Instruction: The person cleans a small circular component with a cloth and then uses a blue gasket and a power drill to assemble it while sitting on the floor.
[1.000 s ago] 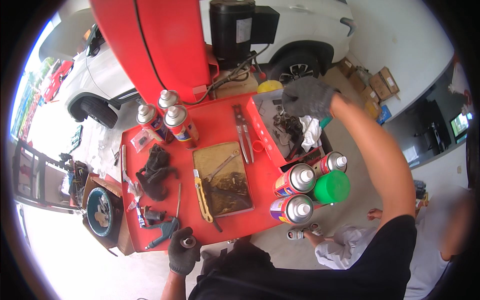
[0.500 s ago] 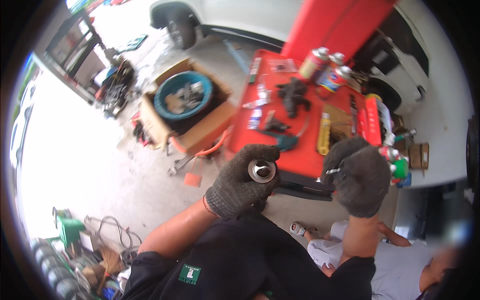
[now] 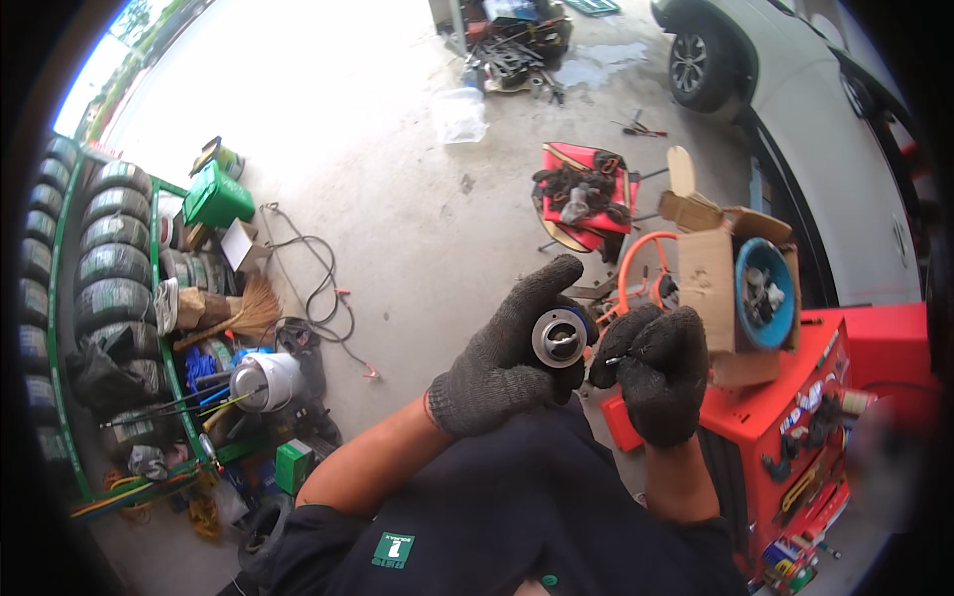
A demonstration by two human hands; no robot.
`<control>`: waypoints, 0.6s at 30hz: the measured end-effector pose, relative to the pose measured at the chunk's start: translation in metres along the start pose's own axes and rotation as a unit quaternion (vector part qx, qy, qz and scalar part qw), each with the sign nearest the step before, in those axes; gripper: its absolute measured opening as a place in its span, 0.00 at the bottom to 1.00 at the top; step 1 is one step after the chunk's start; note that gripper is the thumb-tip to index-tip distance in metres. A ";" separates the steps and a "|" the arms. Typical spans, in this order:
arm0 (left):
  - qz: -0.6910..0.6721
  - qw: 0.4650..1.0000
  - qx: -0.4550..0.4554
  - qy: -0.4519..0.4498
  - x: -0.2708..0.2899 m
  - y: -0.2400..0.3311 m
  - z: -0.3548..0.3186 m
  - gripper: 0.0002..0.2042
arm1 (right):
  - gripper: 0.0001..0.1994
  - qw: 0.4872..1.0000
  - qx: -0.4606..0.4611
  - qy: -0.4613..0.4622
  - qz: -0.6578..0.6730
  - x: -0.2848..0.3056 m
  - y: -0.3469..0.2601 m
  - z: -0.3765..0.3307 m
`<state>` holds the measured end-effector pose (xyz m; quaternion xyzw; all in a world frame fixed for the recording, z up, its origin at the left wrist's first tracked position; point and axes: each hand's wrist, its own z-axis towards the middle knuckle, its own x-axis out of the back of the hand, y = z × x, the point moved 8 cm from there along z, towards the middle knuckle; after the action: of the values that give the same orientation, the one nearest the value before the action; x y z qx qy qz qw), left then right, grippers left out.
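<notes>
**A:** Head view, looking down: a round metal part [image 3: 557, 338] with a hollow centre is gripped in the left hand [image 3: 502, 360], which is covered by a dark knit glove. The fingers are wrapped around its rim, open face turned up toward the camera. It's held up in front of the chest, well above the concrete floor [image 3: 397, 189].

**B:** And the right hand [image 3: 656, 372]?

**A:** Also gloved, closed up just beside the part. Something thin and small [image 3: 618, 360] is pinched at its fingertips and pointed at the part. What exactly it is can't be told, too tiny.

**B:** What's seen around it?

**A:** A red tool cart [image 3: 795, 427] is parked at the right, its surface littered with small tools. A cardboard box [image 3: 720, 288] with a blue bowl [image 3: 767, 293] of bits is sat next to it. Tyres [image 3: 104, 268] are stacked in a green rack at the left, a straw broom [image 3: 238, 316] is lying near them, and a white car [image 3: 825, 129] is parked top right.
</notes>
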<state>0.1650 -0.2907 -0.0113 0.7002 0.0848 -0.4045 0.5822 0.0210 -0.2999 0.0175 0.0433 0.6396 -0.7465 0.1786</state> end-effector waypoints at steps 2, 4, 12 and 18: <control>-0.024 0.999 -0.026 0.037 0.048 0.022 0.005 0.47 | 0.16 0.999 -0.024 -0.040 0.019 -0.026 0.038 0.044; -0.034 0.995 -0.031 0.088 0.095 0.041 0.012 0.46 | 0.16 0.993 -0.078 -0.082 0.034 -0.043 0.079 0.085; -0.126 0.956 0.080 0.252 0.267 0.119 0.123 0.34 | 0.11 0.942 -0.244 -0.001 0.231 -0.075 0.210 0.275; -0.189 0.963 0.047 0.186 0.328 0.208 0.233 0.28 | 0.11 0.954 -0.260 -0.006 0.151 -0.090 0.211 0.423</control>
<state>0.3947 -0.6758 -0.0732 0.7608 0.3033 -0.3731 0.4359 0.2417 -0.7167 -0.0789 0.0870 0.7963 -0.5194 0.2976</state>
